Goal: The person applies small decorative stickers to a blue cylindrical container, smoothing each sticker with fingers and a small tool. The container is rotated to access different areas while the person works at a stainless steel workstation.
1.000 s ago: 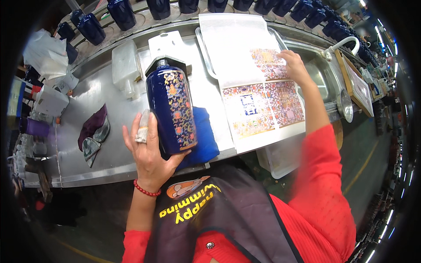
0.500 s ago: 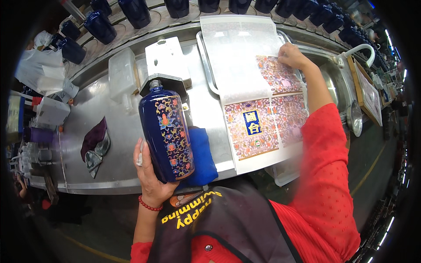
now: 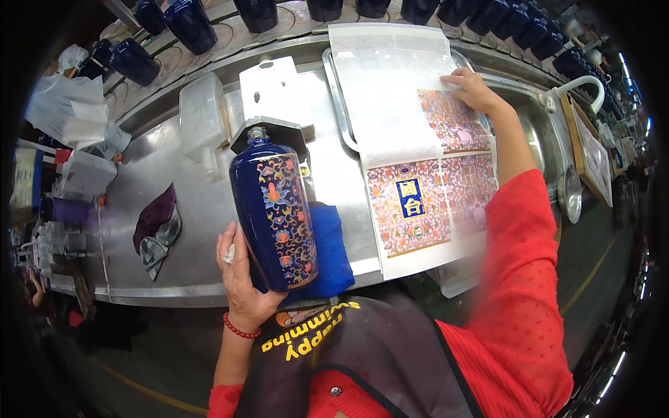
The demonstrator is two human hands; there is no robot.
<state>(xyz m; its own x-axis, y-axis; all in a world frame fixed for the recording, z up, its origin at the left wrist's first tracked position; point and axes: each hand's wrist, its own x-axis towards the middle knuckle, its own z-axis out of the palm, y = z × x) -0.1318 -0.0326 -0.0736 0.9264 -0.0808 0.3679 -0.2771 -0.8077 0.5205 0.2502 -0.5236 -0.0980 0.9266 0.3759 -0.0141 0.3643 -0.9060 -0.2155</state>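
A dark blue bottle (image 3: 259,188) with a colourful floral panel leans on its side, its neck in a dark angular holder (image 3: 296,129). My left hand (image 3: 251,282) is against its lower left side near the base, fingers along the glass; a small white piece shows at those fingers. My right hand (image 3: 474,89) is over the upper right of a stack of printed floral decal sheets (image 3: 397,237), fingers stretched out and slightly apart. Part of the stack lies under a whitish translucent sheet (image 3: 390,104). A blue cloth (image 3: 331,251) lies beside the bottle's base.
Behind the metal worktop (image 3: 202,244), several blue bottles (image 3: 258,14) stand on a conveyor (image 3: 230,45). A purple and grey cloth (image 3: 159,226) and a clear plastic container (image 3: 202,115) are on the left. A sink (image 3: 533,132) with a white tap (image 3: 585,78) is at right.
My right hand has shifted slightly up over the sheets and its fingers have straightened. The whole view has shifted a little; the bottle and my left hand keep their places against each other.
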